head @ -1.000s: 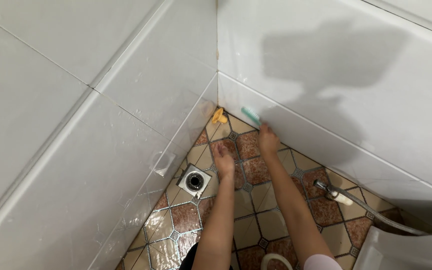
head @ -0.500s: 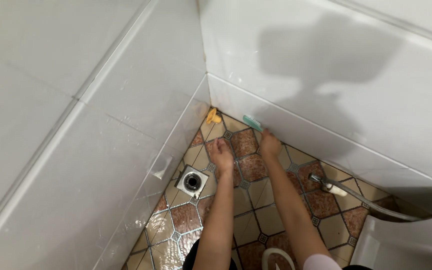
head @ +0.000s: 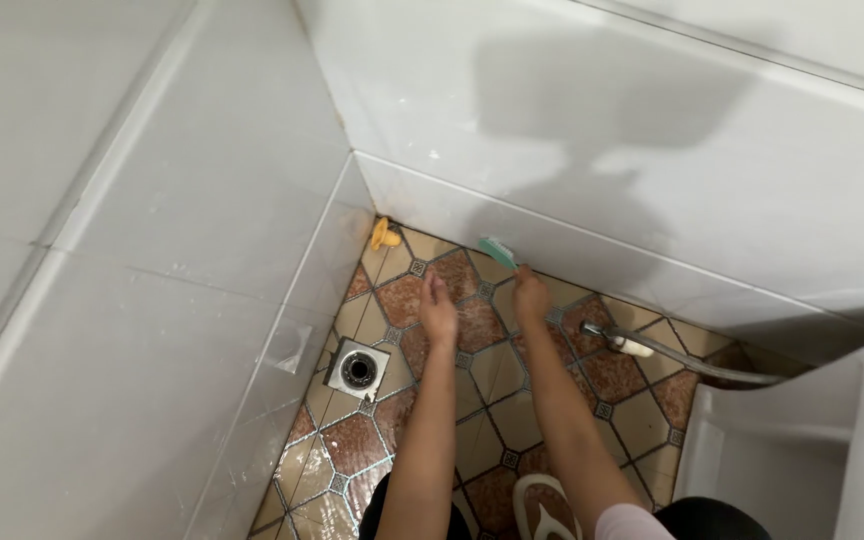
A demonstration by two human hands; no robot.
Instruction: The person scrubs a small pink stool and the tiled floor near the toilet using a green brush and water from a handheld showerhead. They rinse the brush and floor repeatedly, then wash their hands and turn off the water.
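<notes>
Green scrub brush (head: 498, 251), one in number, lies against the base of the white wall tiles (head: 652, 170), held at its near end by the right hand (head: 529, 297). Fingers of the right hand are closed around the brush handle; the bristle head projects beyond them toward the corner. The left hand (head: 438, 310) rests palm down on the patterned floor tiles (head: 497, 375), just left of the brush, fingers held together and pointing toward the corner; it holds nothing. Two bare forearms extend from the bottom of the frame. One square metal floor drain (head: 357, 369) sits well to the left of the brush and nearer the viewer, close to the left wall. One small yellow object (head: 384, 236) lies in the corner, left of the brush; its kind cannot be told. One metal hose with a white fitting (head: 632, 346) lies on the floor to the right of the brush. One light-soled slipper (head: 542, 505) shows at the lower edge, and one white fixture (head: 802, 460) fills the lower right.
</notes>
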